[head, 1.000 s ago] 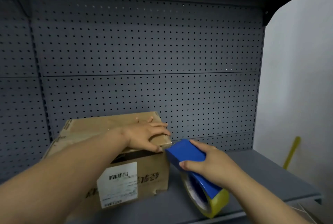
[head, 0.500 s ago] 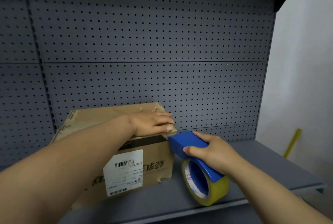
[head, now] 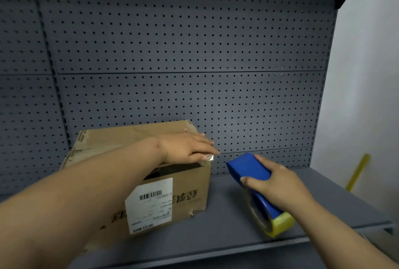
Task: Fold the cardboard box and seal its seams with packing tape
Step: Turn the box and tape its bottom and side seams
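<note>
Your left hand [head: 185, 147] lies flat, fingers extended, pressing the top flap of the cardboard box [head: 172, 182] on the shelf [head: 226, 221]. Your right hand [head: 278, 186] has its grip closed around the blue tape dispenser [head: 252, 171], just right of the box, apart from it.

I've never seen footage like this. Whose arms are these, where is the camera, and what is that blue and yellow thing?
There is no robot here: a person wears a camera on the head, looking down at their own two arms. The left hand lies flat on top of a brown cardboard box with a white barcode label, which stands on a grey metal shelf before a perforated back panel. The right hand grips a blue and yellow packing tape dispenser, held just right of the box.
</note>
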